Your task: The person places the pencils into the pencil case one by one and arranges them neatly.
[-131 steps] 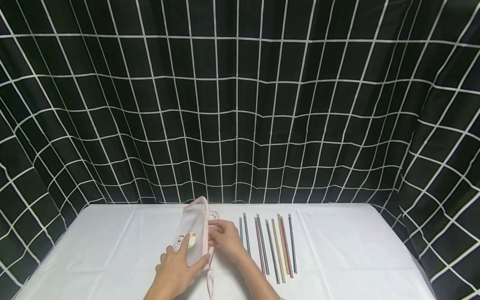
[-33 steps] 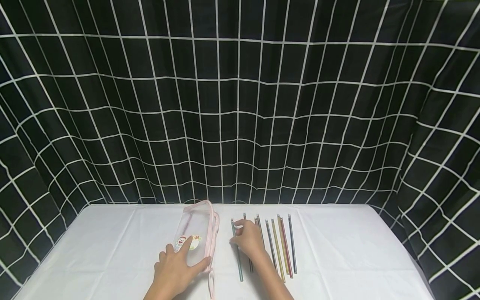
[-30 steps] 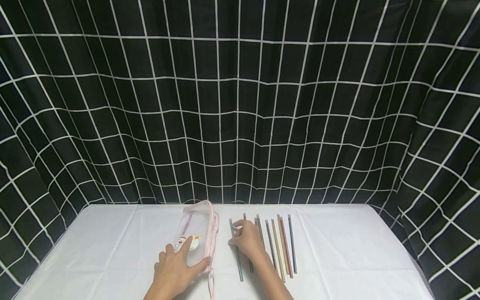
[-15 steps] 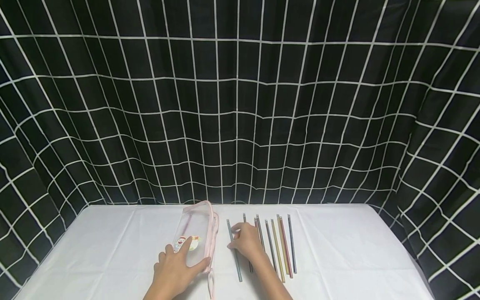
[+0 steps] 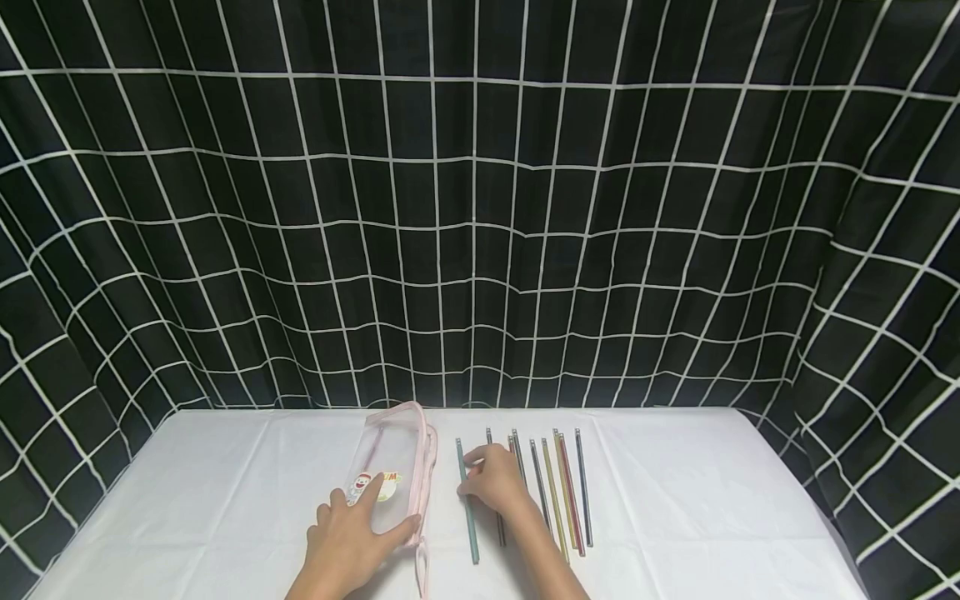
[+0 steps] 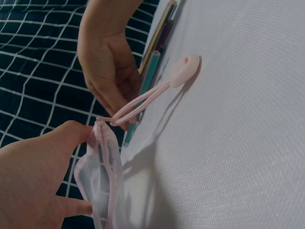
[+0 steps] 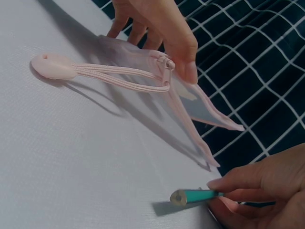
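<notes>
A translucent pencil case with pink edging and a cartoon print stands gaping toward the right. My left hand grips its near end, the thumb by the zipper end. Through the mesh shows a thin reddish stick, likely a pencil. My right hand pinches a teal pencil between thumb and fingers, just right of the case. In the right wrist view, the teal pencil points its flat, unsharpened end at the camera. The right hand partly covers a dark pencil.
Several more pencils, dark, red and yellow, lie side by side right of my right hand, partly behind the forearm. A pink cord pull hangs from the zipper onto the white tablecloth. A black checked curtain closes off the back.
My right hand has left the case opening and now holds the teal pencil, drawn leftward from the row. In the last half second its near end swung slightly left. My left hand stayed put.
</notes>
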`<state>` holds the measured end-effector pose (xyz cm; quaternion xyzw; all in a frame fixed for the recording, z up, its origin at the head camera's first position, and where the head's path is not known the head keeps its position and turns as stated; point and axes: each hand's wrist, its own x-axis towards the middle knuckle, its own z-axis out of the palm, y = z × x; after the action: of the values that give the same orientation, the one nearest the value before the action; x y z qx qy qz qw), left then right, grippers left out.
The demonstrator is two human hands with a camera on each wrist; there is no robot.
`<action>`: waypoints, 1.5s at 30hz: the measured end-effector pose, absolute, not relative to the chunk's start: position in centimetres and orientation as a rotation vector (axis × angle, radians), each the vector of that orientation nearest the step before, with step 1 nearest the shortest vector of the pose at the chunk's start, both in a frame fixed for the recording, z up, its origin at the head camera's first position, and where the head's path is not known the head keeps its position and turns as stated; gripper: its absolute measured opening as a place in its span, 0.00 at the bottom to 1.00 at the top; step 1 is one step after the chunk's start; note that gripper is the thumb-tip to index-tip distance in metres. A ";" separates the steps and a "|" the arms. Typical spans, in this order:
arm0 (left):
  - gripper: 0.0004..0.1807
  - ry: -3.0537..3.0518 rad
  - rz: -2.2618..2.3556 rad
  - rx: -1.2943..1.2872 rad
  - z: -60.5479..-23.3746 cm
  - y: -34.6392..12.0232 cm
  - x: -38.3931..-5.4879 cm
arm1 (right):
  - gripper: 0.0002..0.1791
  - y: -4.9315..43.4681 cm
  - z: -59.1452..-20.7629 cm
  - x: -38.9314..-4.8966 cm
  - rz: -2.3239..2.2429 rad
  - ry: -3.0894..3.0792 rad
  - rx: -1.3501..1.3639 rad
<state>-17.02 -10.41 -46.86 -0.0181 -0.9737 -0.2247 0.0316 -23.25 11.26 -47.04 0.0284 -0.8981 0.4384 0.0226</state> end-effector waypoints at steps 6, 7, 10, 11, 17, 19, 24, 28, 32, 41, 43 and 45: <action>0.49 -3.006 -0.694 -0.059 -46.9 -10.4 -17.0 | 0.25 11.3 -47.1 -23.3 1.437 -2.779 0.051; 0.49 -3.008 -0.695 -0.060 -46.9 -10.4 -17.0 | 0.24 11.4 -47.1 -23.3 1.439 -2.780 0.048; 0.49 -3.008 -0.697 -0.063 -46.9 -10.4 -17.0 | 0.23 11.4 -47.1 -23.2 1.453 -2.778 0.043; 0.49 -3.008 -0.697 -0.064 -46.9 -10.4 -17.0 | 0.23 11.4 -47.1 -23.2 1.460 -2.776 0.044; 0.49 -3.002 -0.693 -0.066 -46.9 -10.4 -17.0 | 0.23 11.5 -47.1 -23.3 1.559 -2.753 0.031; 0.49 -3.001 -0.693 -0.066 -46.9 -10.3 -16.9 | 0.23 11.6 -47.0 -23.3 1.598 -2.733 0.021; 0.49 -3.003 -0.697 -0.067 -47.0 -10.3 -16.9 | 0.25 11.6 -46.8 -23.3 1.714 -2.665 0.000; 0.49 -3.006 -0.705 -0.066 -46.9 -10.3 -16.9 | 0.26 11.6 -46.7 -23.3 1.782 -2.622 -0.005; 0.49 -3.011 -0.708 -0.064 -46.9 -10.3 -16.8 | 0.28 11.5 -46.6 -23.3 1.814 -2.596 -0.002; 0.49 -3.018 -0.705 -0.060 -46.7 -10.3 -16.8 | 0.29 11.2 -46.2 -23.4 1.907 -2.532 -0.021; 0.49 -3.018 -0.702 -0.060 -46.7 -10.4 -16.9 | 0.29 11.1 -46.1 -23.5 1.929 -2.514 -0.025; 0.49 -3.019 -0.698 -0.058 -46.7 -10.5 -16.9 | 0.29 11.0 -46.0 -23.5 1.962 -2.488 -0.027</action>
<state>-16.90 -10.47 -46.69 -0.0187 -0.9739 -0.2252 0.0212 -23.50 10.98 -45.96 -0.0087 -0.7852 0.6190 -0.0136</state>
